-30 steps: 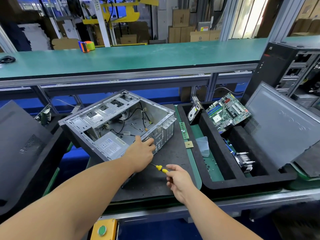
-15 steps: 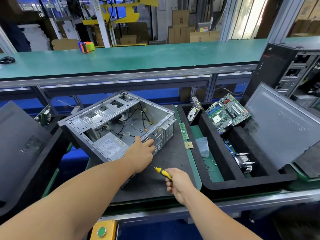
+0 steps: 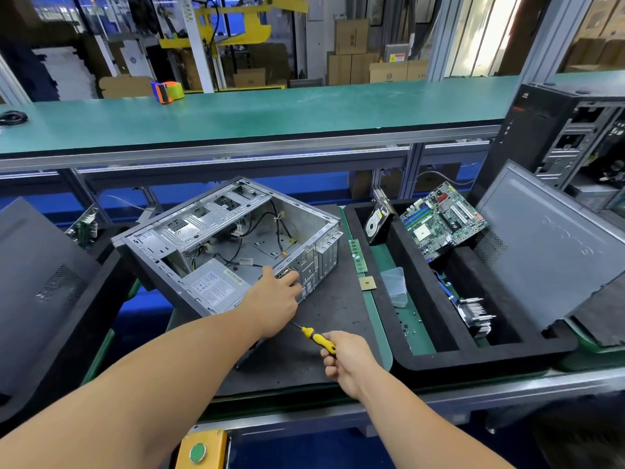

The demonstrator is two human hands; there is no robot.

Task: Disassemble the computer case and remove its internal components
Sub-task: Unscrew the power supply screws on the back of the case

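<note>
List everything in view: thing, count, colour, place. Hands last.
computer case: one, grey metal, open, on the black mat
power supply: one, grey, inside the case's near corner
RAM stick: one, green, right of the case
CPU chip: one, gold, near the RAM stick
hard drive: one, black, leaning in the foam tray
motherboard: one, green, foam tray
heatsink: one, silver, tray's near slot
tape dispenser: one, orange-green, upper shelf
screwdriver: one, yellow-handled, in the right hand
left hand: on the case's rear panel
right hand: grips the screwdriver
</note>
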